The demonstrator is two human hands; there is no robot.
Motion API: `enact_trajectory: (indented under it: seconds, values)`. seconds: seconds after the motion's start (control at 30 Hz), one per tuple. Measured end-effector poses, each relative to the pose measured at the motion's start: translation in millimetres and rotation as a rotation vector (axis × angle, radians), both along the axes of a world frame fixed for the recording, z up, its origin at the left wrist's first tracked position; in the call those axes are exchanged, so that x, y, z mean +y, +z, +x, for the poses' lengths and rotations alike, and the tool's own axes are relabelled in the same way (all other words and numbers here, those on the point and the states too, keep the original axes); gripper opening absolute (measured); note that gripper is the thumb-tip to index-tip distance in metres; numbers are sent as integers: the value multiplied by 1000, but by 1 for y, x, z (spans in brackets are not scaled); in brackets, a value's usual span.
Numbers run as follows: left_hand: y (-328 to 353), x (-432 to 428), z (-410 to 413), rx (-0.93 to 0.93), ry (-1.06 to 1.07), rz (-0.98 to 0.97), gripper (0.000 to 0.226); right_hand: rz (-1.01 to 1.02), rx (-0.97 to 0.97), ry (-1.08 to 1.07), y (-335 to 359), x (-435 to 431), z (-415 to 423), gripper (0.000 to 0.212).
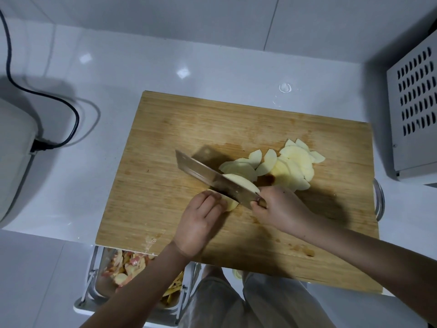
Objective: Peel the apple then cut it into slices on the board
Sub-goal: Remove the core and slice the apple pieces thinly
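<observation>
Head view: the peeled apple piece lies near the centre of the board, slightly toward 6 o'clock. Cut slices are fanned out at 2 o'clock from it, overlapping one another.

Step in hand: slicing. Peeling appears complete, judging by the peels in the bin at 7 o'clock, below the board edge.

The knife is set on the piece, tip toward 10 o'clock, with one slice leaning against the blade.

Next move, as judged: advance the blade a thin step toward the left hand, with fingertips tucked back.

The left hand clamps the piece under curled fingers. The right hand grasps the knife handle. The board rests on the white desk.
</observation>
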State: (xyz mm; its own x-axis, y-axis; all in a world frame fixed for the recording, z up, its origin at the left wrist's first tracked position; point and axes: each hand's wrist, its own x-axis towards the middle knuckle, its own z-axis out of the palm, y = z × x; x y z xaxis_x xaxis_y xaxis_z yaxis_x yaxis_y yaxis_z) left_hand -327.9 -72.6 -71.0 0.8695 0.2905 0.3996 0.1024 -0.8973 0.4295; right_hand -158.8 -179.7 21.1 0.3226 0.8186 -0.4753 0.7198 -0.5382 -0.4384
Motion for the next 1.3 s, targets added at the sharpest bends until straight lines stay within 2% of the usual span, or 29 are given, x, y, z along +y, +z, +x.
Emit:
enact_trajectory:
  seconds: [0.07,0.2,0.33,0.57,0.77,0.97,1.3]
  values:
    - [-1,-1,-1,20,24,-5,27,18,24,-43,7,-6,3,14]
    - [-5,1,-2,57,22,10,34,21,-2,-26,29,-14,1,32]
    - [-5,2,-1,31,13,2,24,-2,-78,45,34,-17,-1,12]
    - [-5,3,-1,0,-3,-9,35,-5,-112,100,19,-11,0,18]
    - [-2,3,2,-57,-10,2,25,-8,-76,80,-6,3,-8,19]
    - [-2,1,0,-33,13,-18,24,36,19,-29,13,-9,1,12]
    - [-3,0,0,-21,21,-32,18,34,-89,53,26,-19,-3,15]
